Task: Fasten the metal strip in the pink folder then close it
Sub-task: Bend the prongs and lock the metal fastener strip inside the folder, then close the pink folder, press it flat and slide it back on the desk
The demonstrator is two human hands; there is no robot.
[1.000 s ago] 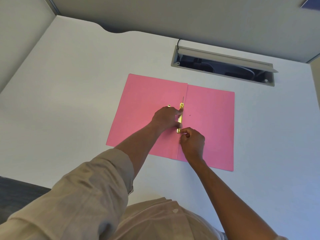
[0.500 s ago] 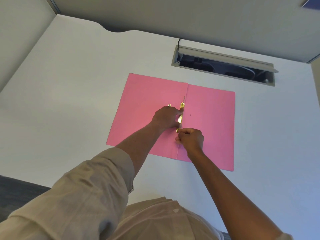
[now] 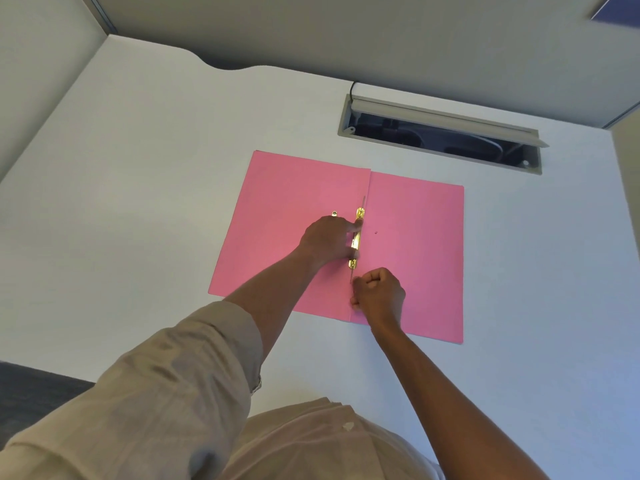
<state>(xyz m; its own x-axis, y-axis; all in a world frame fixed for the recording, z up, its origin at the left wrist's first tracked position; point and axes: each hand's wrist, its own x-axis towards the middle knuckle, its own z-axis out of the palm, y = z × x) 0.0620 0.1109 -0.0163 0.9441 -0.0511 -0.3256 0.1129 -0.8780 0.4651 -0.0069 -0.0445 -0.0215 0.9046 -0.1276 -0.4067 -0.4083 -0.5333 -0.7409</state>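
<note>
The pink folder (image 3: 415,244) lies open and flat on the white desk. A gold metal strip (image 3: 356,240) runs along its centre fold, with a thin prong sticking out at its far end. My left hand (image 3: 327,239) rests on the left flap and presses its fingers onto the strip. My right hand (image 3: 379,294) is curled into a fist just below the strip's near end, pinching the thin near prong. A small metal piece (image 3: 334,213) lies on the left flap beyond my left hand.
The white desk (image 3: 156,209) spreads wide to the left and right of the folder. An open cable tray (image 3: 440,133) with a raised lid is set into the desk behind the folder. Grey partition walls enclose the desk at the back and left.
My right hand has slid toward me along the fold, away from the strip's near end. My left hand stays pressed on the strip.
</note>
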